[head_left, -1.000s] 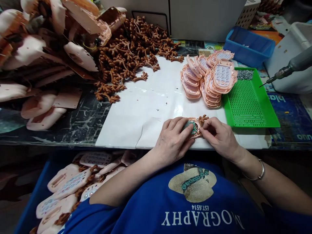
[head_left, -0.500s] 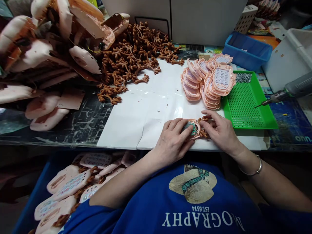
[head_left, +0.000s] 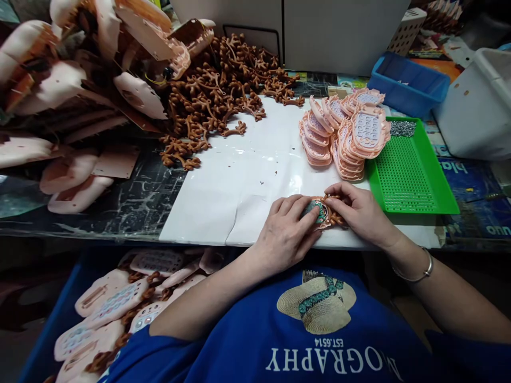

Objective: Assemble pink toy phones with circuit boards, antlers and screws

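A pink plastic toy-phone shell [head_left: 324, 213] with a green circuit board in it lies on the white sheet [head_left: 247, 175] near the table's front edge. My left hand [head_left: 285, 231] presses down on its left side, fingers curled over it. My right hand [head_left: 359, 213] holds its right side, where a brown rubbery antler-shaped piece [head_left: 337, 205] sits against the shell. Most of the shell is hidden under both hands.
A stack of pink keypad shells [head_left: 345, 135] stands behind my hands, beside a green perforated tray [head_left: 411, 170] with screws. A heap of brown pieces [head_left: 223, 90] and pink shells [head_left: 59, 96] fills the left. A blue bin [head_left: 407, 85] and white tub [head_left: 475, 106] stand at the right. Below the table is a blue crate [head_left: 51, 330] of finished shells.
The electric screwdriver that hung at the right has swung out of view. My right hand has shifted slightly on the shell's right side; my left hand has stayed put.
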`<action>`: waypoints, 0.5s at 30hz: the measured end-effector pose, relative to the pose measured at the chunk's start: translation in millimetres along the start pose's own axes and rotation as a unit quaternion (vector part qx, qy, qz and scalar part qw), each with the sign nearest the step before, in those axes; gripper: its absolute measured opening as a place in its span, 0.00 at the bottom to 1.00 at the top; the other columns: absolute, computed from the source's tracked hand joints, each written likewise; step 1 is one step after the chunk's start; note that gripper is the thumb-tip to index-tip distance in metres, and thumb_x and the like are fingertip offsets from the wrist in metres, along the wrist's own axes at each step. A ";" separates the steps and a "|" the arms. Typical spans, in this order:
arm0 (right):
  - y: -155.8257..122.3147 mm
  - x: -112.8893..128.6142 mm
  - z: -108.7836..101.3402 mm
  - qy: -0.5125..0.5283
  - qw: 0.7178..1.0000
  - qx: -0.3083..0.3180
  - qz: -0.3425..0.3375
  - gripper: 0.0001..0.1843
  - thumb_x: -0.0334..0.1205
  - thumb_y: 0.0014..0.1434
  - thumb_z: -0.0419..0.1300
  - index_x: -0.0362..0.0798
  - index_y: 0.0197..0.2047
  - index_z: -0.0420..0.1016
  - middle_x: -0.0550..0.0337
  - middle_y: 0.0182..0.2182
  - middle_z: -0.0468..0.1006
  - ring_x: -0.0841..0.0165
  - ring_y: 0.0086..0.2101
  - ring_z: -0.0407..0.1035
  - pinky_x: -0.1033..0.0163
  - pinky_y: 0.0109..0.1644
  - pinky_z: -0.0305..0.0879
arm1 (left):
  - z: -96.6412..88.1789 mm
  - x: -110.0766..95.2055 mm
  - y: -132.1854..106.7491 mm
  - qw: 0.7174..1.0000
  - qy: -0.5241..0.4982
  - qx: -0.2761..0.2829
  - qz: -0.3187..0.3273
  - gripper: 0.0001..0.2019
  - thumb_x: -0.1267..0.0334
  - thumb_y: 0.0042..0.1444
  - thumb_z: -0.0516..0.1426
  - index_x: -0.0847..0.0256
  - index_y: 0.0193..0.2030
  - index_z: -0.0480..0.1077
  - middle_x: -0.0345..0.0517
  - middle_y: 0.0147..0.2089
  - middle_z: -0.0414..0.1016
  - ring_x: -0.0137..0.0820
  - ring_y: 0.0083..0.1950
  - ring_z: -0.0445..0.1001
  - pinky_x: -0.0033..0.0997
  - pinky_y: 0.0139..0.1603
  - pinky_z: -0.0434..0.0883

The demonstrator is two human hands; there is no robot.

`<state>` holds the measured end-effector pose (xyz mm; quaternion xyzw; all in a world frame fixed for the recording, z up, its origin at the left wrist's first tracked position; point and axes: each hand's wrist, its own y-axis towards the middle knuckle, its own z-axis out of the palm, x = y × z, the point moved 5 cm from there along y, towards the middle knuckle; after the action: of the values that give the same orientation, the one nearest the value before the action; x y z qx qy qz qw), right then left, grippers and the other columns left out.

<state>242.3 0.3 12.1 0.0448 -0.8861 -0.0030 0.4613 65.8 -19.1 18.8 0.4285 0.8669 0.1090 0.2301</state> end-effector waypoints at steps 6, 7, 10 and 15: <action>-1.8 11.1 3.1 -0.194 0.979 0.026 -0.055 0.07 0.40 0.67 0.57 0.48 0.40 0.75 0.54 0.38 0.77 0.61 0.40 0.73 0.56 0.45 0.68 | 1.6 0.2 -1.4 1.000 -0.009 0.004 -0.005 0.18 0.58 0.66 0.55 0.62 0.59 0.68 0.58 0.61 0.72 0.47 0.62 0.68 0.50 0.58 0.67; -3.1 11.6 4.2 -0.210 0.976 0.017 -0.061 0.07 0.40 0.67 0.57 0.48 0.41 0.75 0.53 0.40 0.76 0.60 0.41 0.73 0.56 0.45 0.69 | 2.1 0.6 -1.6 1.000 -0.011 0.002 -0.009 0.18 0.57 0.65 0.55 0.61 0.59 0.68 0.59 0.62 0.71 0.48 0.62 0.67 0.51 0.59 0.67; -7.6 11.4 6.4 -0.222 0.971 -0.019 -0.088 0.09 0.40 0.68 0.56 0.46 0.44 0.75 0.50 0.44 0.74 0.60 0.43 0.74 0.56 0.46 0.71 | 3.8 3.1 -2.3 1.000 -0.017 -0.003 -0.019 0.19 0.57 0.63 0.57 0.61 0.58 0.69 0.64 0.68 0.64 0.53 0.68 0.61 0.58 0.63 0.64; -24.8 17.1 -9.0 -0.130 0.966 -0.163 -0.150 0.10 0.40 0.66 0.60 0.48 0.49 0.73 0.54 0.45 0.75 0.70 0.31 0.71 0.61 0.38 0.72 | -0.8 13.9 -4.6 0.988 -0.140 -0.017 -0.062 0.22 0.58 0.61 0.60 0.61 0.60 0.65 0.62 0.63 0.68 0.50 0.64 0.67 0.56 0.64 0.65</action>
<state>241.7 -25.5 30.1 0.1007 -0.9089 -0.2229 0.3377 54.9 -10.9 13.5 0.3807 0.8492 0.0487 0.3627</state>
